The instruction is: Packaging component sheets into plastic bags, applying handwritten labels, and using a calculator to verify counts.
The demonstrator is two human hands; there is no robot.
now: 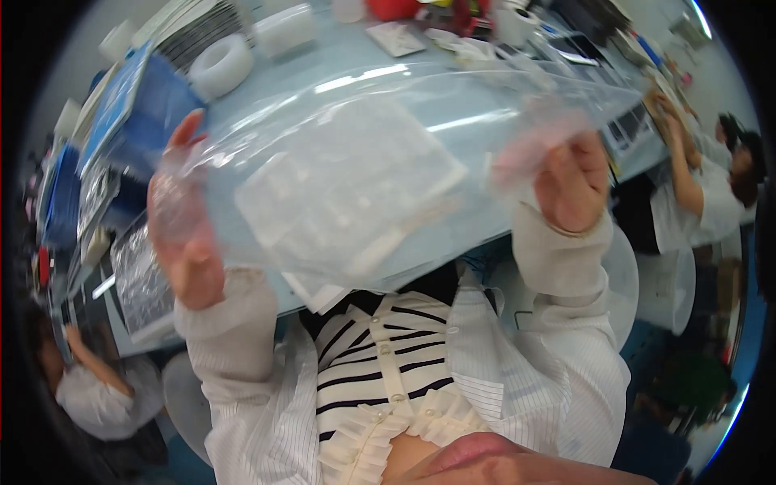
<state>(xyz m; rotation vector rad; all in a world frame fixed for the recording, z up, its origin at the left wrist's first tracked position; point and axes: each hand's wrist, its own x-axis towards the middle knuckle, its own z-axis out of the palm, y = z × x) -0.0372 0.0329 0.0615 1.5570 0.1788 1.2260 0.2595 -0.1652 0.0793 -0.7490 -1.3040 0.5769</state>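
Observation:
A wide clear plastic bag is stretched between my two hands above the table. My left hand grips its left end, with a finger sticking up and crinkled film lying over the palm. At the other end, my right hand has its fingers curled round the film; the plastic and motion blur part of it. Through the bag, a whitish translucent sheet or packet shows, its exact kind unclear. White paper pokes out at the table's near edge.
Blue bins and crinkled clear bags stand at left. White tape rolls and a stack of sheets are at the back left. A phone lies back right. Other people sit at right and lower left.

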